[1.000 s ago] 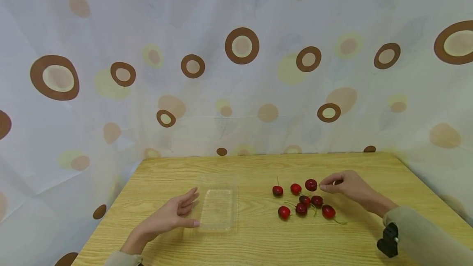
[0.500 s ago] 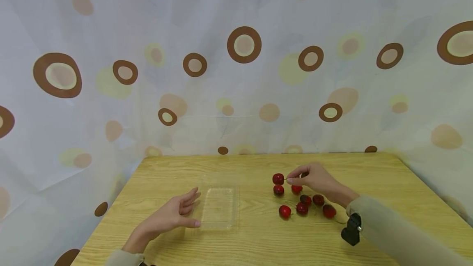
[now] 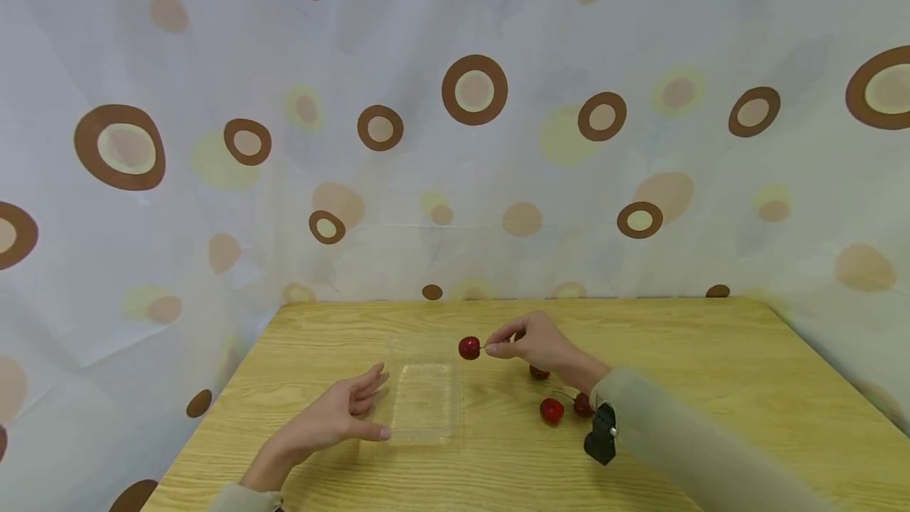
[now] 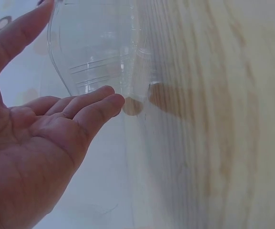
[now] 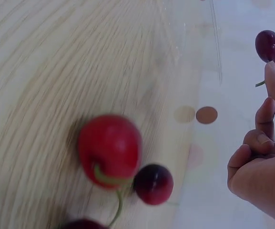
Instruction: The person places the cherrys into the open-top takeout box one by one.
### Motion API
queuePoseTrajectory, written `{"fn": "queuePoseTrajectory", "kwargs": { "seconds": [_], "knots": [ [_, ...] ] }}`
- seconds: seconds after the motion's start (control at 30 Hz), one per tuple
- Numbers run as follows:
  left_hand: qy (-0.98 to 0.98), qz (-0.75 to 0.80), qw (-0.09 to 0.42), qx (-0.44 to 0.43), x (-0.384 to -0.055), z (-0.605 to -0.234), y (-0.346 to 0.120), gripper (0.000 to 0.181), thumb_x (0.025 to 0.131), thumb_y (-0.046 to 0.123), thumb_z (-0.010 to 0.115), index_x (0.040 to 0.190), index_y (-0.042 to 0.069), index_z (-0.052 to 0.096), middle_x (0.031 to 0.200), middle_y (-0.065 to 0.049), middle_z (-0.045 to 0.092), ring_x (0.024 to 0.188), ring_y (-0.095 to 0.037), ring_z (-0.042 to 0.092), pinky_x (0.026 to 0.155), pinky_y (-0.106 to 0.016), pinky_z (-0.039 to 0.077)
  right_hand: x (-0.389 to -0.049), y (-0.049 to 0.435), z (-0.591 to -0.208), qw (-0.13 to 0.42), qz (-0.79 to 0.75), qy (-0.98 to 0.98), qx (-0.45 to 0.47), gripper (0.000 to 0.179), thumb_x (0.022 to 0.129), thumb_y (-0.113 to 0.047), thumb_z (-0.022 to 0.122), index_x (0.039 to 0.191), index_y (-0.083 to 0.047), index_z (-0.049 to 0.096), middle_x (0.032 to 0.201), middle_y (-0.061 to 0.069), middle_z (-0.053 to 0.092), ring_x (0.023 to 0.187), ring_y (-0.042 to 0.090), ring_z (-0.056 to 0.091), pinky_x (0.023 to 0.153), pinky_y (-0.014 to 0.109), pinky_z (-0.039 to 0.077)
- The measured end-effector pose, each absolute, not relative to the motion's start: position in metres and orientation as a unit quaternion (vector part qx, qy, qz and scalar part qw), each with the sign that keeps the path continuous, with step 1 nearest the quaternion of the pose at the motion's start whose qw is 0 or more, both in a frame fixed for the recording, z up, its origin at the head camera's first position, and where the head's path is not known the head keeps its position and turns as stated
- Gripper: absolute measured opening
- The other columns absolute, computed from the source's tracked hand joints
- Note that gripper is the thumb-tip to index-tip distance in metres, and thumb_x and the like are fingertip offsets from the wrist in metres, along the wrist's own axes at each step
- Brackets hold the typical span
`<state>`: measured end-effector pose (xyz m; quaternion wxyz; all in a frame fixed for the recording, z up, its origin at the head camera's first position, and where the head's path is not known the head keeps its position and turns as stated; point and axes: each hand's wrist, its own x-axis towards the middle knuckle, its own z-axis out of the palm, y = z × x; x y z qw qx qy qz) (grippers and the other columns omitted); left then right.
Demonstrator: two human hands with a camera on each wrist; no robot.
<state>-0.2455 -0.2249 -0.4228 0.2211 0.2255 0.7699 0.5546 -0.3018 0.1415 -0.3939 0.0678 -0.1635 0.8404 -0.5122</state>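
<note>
My right hand (image 3: 543,344) pinches the stem of a dark red cherry (image 3: 469,348) between thumb and finger. That cherry hangs in the air by the far right part of a clear plastic box (image 3: 423,401). In the right wrist view the held cherry (image 5: 270,46) shows at the fingertips. My left hand (image 3: 327,425) lies at the left side of the box, its fingers relaxed and thumb spread. The left wrist view shows its fingertips near the box wall (image 4: 92,47); whether they touch it I cannot tell. Nothing is visible inside the box.
On the wooden table (image 3: 498,472), loose cherries lie under and beside the right forearm: a bright red cherry (image 3: 551,411), a darker cherry (image 3: 583,405) and a partly covered cherry (image 3: 539,372). The forearm hides others. A patterned curtain (image 3: 398,259) stands behind the table.
My right hand has carried the cherry leftward, from above the other cherries to the box's right side. My left hand and the box have stayed in place.
</note>
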Motion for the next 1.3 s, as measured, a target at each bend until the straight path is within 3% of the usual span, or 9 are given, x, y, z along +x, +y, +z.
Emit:
{"fn": "queuePoseTrajectory", "kwargs": {
  "seconds": [0.23,0.67,0.9,1.1,1.3],
  "knots": [
    [0.772,0.553,0.219,0.223,-0.245,-0.422,-0.223,0.104,0.098,0.013,0.078,0.166,-0.006,0.002,0.169,-0.033,0.011,0.153,-0.048,0.022,0.122,-0.051,0.029,-0.300,0.116,-0.397,0.079,-0.541,0.818,-0.178,0.014,0.095,-0.017,0.081,0.101,-0.004,0.083,0.104,0.006,0.071,0.085,0.031,0.054,0.075,0.037,0.045],
    [0.772,0.559,0.210,0.218,-0.246,-0.425,-0.222,0.105,0.096,0.009,0.079,0.165,-0.008,0.003,0.168,-0.034,0.012,0.152,-0.050,0.023,0.121,-0.053,0.031,-0.301,0.077,-0.409,0.065,-0.534,0.820,-0.195,0.009,0.091,-0.015,0.085,0.095,-0.006,0.085,0.095,0.003,0.072,0.077,0.020,0.054,0.068,0.033,0.046],
    [0.765,0.564,0.218,0.220,-0.245,-0.424,-0.223,0.103,0.097,0.010,0.078,0.165,-0.007,0.003,0.169,-0.034,0.012,0.152,-0.050,0.023,0.120,-0.054,0.032,-0.298,0.061,-0.413,0.043,-0.524,0.828,-0.198,0.005,0.089,-0.012,0.086,0.088,-0.007,0.085,0.084,0.002,0.069,0.068,0.016,0.047,0.059,0.029,0.039],
    [0.773,0.557,0.213,0.215,-0.245,-0.424,-0.223,0.104,0.097,0.013,0.079,0.166,-0.006,0.004,0.169,-0.032,0.014,0.153,-0.048,0.025,0.121,-0.052,0.032,-0.298,0.051,-0.415,0.039,-0.524,0.829,-0.192,0.005,0.089,-0.009,0.086,0.087,-0.005,0.085,0.085,0.002,0.069,0.064,0.015,0.042,0.057,0.029,0.035],
    [0.773,0.558,0.212,0.212,-0.245,-0.425,-0.223,0.104,0.096,0.014,0.080,0.166,-0.006,0.005,0.169,-0.032,0.015,0.152,-0.048,0.025,0.121,-0.053,0.031,-0.298,0.045,-0.416,0.035,-0.510,0.840,-0.184,0.005,0.088,-0.011,0.087,0.085,-0.008,0.085,0.097,0.002,0.073,0.078,0.017,0.051,0.065,0.030,0.041]
  ]
}}
